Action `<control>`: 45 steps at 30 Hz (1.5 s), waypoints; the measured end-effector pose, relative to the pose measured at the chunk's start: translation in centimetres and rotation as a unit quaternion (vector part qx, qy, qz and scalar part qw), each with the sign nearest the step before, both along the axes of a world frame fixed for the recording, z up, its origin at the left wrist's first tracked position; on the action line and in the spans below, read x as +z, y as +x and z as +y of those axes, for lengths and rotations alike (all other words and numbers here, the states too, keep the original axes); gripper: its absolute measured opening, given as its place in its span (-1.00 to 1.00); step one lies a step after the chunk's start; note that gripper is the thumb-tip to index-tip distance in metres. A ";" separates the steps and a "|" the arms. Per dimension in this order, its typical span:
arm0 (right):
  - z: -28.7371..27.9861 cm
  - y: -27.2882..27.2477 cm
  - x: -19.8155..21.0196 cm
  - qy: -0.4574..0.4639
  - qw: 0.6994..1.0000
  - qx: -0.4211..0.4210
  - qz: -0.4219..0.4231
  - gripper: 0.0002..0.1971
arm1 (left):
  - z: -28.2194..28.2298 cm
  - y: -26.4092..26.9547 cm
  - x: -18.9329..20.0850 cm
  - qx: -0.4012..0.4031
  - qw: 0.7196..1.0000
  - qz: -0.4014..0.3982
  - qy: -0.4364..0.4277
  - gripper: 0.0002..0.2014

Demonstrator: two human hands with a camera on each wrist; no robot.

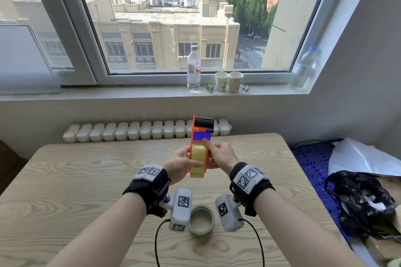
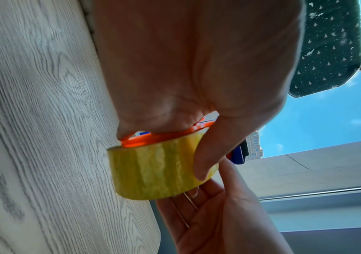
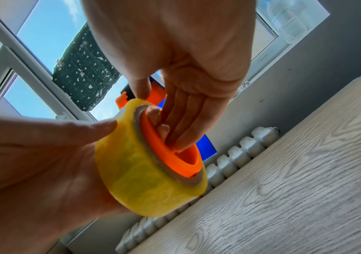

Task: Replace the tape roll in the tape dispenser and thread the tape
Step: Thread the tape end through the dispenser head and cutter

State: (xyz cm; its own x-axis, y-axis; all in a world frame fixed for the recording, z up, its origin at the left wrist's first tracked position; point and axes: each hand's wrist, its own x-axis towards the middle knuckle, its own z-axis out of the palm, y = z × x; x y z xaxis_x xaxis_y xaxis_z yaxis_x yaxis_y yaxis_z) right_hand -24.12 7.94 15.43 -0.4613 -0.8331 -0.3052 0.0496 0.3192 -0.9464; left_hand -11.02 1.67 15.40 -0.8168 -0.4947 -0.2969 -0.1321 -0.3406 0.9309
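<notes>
Left hand [image 1: 179, 165] grips the roll [image 1: 198, 161]; right hand's [image 1: 221, 155] straight fingers [image 3: 181, 123] press the hub [image 3: 175, 154]; the dispenser [image 1: 200, 136] may slip, cocking the roll.

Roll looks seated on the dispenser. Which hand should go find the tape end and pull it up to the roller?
Probably the right hand. Its forefinger already lies on top of the tape roll near the purple plate. The left hand has its grip round the roll and dispenser, steadying them.
</notes>
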 end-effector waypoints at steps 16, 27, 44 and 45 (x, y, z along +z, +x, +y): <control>1.5 0.7 0.0 -0.067 0.943 0.089 0.313 -0.75 | 0.4 -0.1 -0.2 -0.026 1.000 -0.003 -0.008 -0.79; 1.4 1.1 0.0 -0.065 0.922 0.033 0.379 -0.88 | 0.5 -0.3 -0.1 -0.045 0.997 -0.032 -0.048 -0.83; 1.6 0.6 0.1 -0.053 0.902 0.060 0.424 -0.87 | 0.8 -0.3 0.4 -0.057 0.995 -0.049 -0.064 -0.85; 1.5 0.6 0.1 -0.050 0.903 0.060 0.423 -0.87 | 0.8 -0.3 0.3 -0.054 0.995 -0.051 -0.064 -0.85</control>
